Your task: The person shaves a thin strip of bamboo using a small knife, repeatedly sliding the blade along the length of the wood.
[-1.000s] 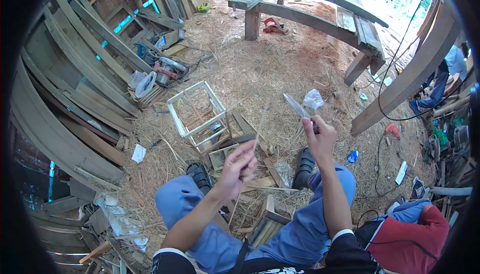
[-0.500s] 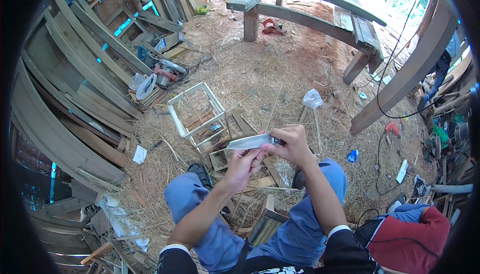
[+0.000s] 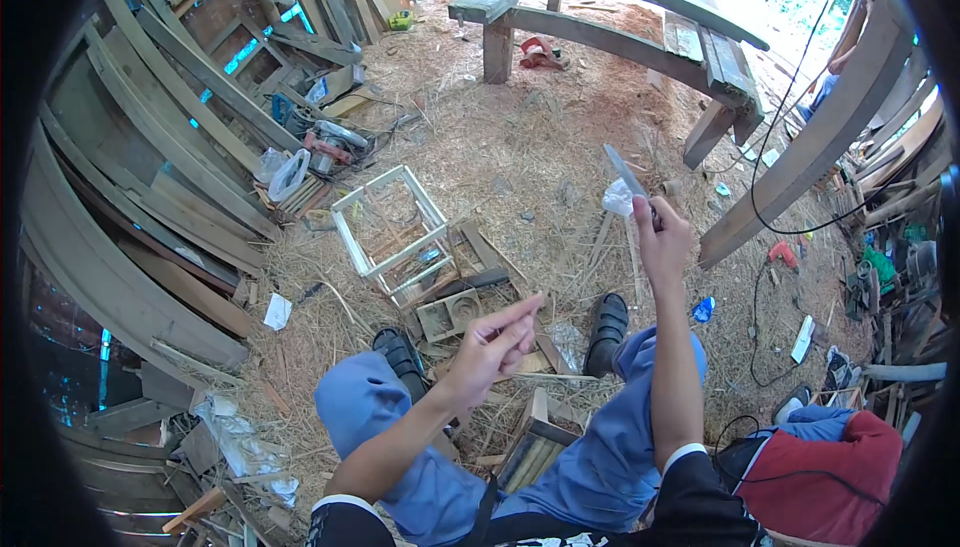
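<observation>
My right hand (image 3: 664, 237) is raised out ahead of my right knee, its fingers wrapped round the handle of a knife (image 3: 627, 171). The pale blade points up and away to the left. Lower and to the left, my left hand (image 3: 490, 349) is apart from the knife, thumb and fingers pressed together in a pinch. Whatever small thing may be between those fingertips is too fine to make out. Beyond it lies a dark, long object (image 3: 468, 285) beside a small wooden box (image 3: 447, 317) with a round recess.
A pale wooden frame (image 3: 408, 257) lies ahead on the straw-strewn ground. A wooden box (image 3: 535, 437) sits between my legs. Boards (image 3: 140, 237) lean at left, near power tools (image 3: 330, 147). A bench (image 3: 610, 42) stands far off. A person in red (image 3: 820, 472) is at lower right.
My hands have separated. The right one has carried the knife up and to the right, away from the left hand, and the blade now points upward. My left hand has shifted slightly.
</observation>
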Demonstrator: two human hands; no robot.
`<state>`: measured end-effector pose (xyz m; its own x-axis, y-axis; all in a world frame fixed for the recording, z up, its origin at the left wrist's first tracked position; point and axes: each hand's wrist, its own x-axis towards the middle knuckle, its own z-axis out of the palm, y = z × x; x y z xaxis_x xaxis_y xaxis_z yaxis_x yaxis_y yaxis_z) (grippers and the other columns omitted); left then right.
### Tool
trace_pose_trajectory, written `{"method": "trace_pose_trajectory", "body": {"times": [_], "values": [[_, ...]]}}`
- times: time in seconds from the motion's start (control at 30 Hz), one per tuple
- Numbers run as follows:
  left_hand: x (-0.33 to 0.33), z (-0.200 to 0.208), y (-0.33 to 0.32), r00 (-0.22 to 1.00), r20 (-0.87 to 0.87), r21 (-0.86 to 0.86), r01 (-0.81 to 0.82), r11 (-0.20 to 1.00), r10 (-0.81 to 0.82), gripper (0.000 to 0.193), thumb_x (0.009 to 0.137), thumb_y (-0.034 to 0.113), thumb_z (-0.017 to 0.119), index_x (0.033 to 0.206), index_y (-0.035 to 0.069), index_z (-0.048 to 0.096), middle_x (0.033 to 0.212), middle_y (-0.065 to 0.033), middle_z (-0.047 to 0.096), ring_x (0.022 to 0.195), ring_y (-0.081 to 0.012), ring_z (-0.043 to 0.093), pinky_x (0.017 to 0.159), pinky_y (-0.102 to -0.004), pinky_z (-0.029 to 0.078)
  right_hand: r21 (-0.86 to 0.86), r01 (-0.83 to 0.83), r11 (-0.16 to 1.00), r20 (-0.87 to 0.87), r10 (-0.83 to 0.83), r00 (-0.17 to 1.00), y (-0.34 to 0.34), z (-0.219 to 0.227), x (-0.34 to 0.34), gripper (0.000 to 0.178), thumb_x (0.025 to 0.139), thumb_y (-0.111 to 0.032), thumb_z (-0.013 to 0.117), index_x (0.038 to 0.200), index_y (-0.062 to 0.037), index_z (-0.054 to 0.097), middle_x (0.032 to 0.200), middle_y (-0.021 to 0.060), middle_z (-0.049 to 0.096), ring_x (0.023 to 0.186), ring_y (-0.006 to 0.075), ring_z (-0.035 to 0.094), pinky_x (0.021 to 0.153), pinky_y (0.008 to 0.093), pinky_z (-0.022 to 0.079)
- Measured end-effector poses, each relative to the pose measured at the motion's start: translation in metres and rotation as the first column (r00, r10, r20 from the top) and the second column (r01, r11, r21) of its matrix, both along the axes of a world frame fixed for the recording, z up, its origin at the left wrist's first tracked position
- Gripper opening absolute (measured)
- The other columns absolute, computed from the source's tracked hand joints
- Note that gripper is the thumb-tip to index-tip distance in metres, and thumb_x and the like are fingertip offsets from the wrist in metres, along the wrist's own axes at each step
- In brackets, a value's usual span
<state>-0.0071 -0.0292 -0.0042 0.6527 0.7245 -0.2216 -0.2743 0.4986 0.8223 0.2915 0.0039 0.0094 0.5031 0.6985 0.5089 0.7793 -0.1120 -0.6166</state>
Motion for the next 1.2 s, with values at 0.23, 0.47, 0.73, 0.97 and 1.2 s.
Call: {"method": "trace_pose_trajectory", "body": {"times": [0.23,0.47,0.73,0.97,1.2], "values": [[-0.001,0.005,0.027,0.957,0.006,-0.035,-0.288,0.957,0.288,0.036,0.104,0.016,0.050,0.139,0.009,0.052,0.077,0.0031,0.049,0.053,-0.0017,0.030,0.045,-0.0190,0.024,-0.016,-0.486,0.874,-0.011,0.486,0.874,-0.012,-0.004,-0.074,0.035,0.087,-0.038,0.075,0.075,-0.0062,0.068,0.052,0.0089,0.057,0.046,0.0188,0.061,0.048,0.0329,0.044],[0.013,-0.006,0.032,0.964,0.007,-0.029,-0.265,0.964,0.265,0.011,0.102,0.016,0.055,0.102,0.005,0.061,0.074,0.0041,0.047,0.051,-0.0013,0.031,0.043,-0.0211,0.023,0.099,-0.702,0.706,-0.122,0.708,0.695,0.000,-0.015,-0.124,0.031,0.081,-0.036,0.079,0.096,-0.0095,0.075,0.054,0.0087,0.057,0.047,0.0220,0.060,0.047,0.0343,0.045],[0.011,0.000,0.026,0.982,0.062,-0.059,-0.176,0.983,0.179,0.026,0.102,0.014,0.054,0.126,0.007,0.059,0.074,0.0070,0.044,0.055,-0.0008,0.032,0.045,-0.0201,0.022,0.102,-0.733,0.673,0.209,0.706,0.677,0.001,-0.006,-0.099,0.035,0.076,-0.044,0.081,0.095,-0.0152,0.077,0.053,0.0053,0.057,0.045,0.0199,0.058,0.046,0.0325,0.042],[0.011,-0.011,0.029,0.996,0.018,-0.048,-0.089,0.995,0.090,0.028,0.102,0.014,0.053,0.130,0.009,0.059,0.074,0.0070,0.044,0.055,-0.0012,0.032,0.045,-0.0190,0.022,0.035,-0.678,0.734,0.356,0.625,0.695,0.001,-0.013,-0.078,0.030,0.077,-0.043,0.081,0.089,-0.0157,0.078,0.053,0.0045,0.059,0.046,0.0172,0.059,0.047,0.0317,0.042],[0.010,0.009,0.005,1.000,0.018,-0.064,-0.013,0.998,0.015,0.044,0.104,0.013,0.047,0.148,0.011,0.045,0.076,0.0047,0.044,0.055,-0.0021,0.030,0.045,-0.0184,0.023,0.213,-0.039,0.976,-0.205,0.083,0.975,0.014,-0.005,0.002,0.041,0.092,-0.043,0.069,0.086,-0.0024,0.072,0.051,0.0062,0.055,0.045,0.0160,0.053,0.046,0.0325,0.037]]}}
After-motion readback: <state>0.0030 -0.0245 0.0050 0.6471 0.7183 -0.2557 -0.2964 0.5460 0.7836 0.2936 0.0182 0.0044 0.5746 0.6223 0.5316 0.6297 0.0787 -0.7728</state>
